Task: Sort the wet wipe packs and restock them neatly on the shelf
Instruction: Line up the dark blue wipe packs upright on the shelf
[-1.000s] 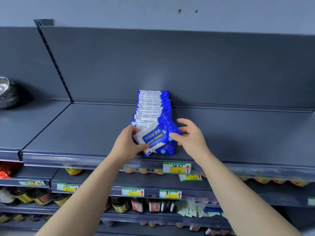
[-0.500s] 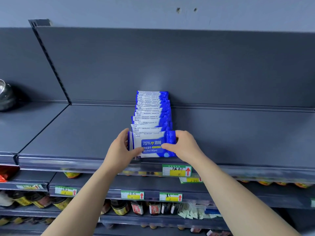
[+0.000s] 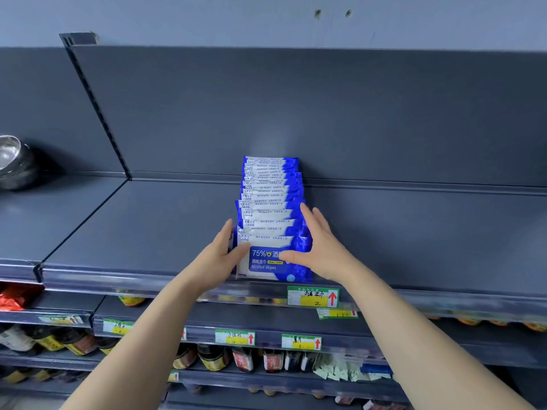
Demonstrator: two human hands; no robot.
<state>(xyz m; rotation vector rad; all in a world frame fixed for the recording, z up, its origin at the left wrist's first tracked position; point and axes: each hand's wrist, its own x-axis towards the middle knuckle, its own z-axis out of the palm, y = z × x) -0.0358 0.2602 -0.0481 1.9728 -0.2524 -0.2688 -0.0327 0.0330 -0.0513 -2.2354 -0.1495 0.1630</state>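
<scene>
shelf (image 3: 154, 232): dark grey | on it: row of wipe packs (image 3: 270, 208), upright

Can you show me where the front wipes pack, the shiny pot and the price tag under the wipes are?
Front pack (image 3: 266, 263): head view, its blue label.
Pot (image 3: 11, 161): head view, its shiny side.
Price tag (image 3: 313, 297): head view, its yellow middle.

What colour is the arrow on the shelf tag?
Red, on the green-and-yellow paper shelf tag; the head view shows it.
</scene>
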